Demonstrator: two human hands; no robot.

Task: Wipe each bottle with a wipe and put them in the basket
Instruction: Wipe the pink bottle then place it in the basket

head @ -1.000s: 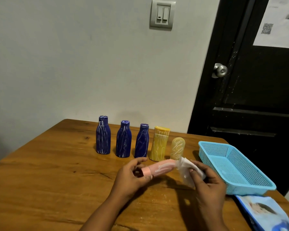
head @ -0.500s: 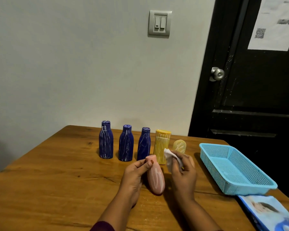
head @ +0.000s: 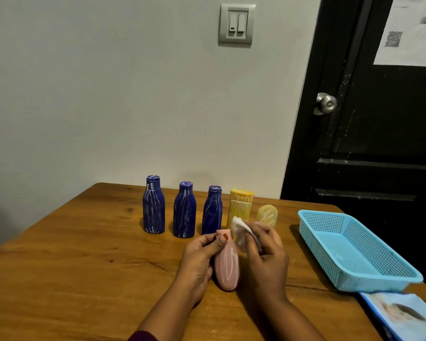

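My left hand (head: pixel 199 257) grips a pink bottle (head: pixel 228 267) streaked with white, its cap end pointing away from me. My right hand (head: pixel 265 254) pinches a white wipe (head: pixel 240 230) against the bottle's upper right side. Behind them stand three blue bottles (head: pixel 184 212) in a row, a tall yellow bottle (head: pixel 241 205) and a small pale yellow bottle (head: pixel 268 214), all streaked white. The light blue basket (head: pixel 354 249) sits to the right with nothing in it.
The wooden table (head: pixel 84 267) reaches the wall at the back. A blue wipe packet (head: pixel 403 316) lies at the front right corner, just in front of the basket. A black door with a knob stands behind the table's right side.
The pink bottle has turned from lying crosswise between my hands to pointing away from me. My right hand has come in from the right and brought the wipe to the bottle's upper side.
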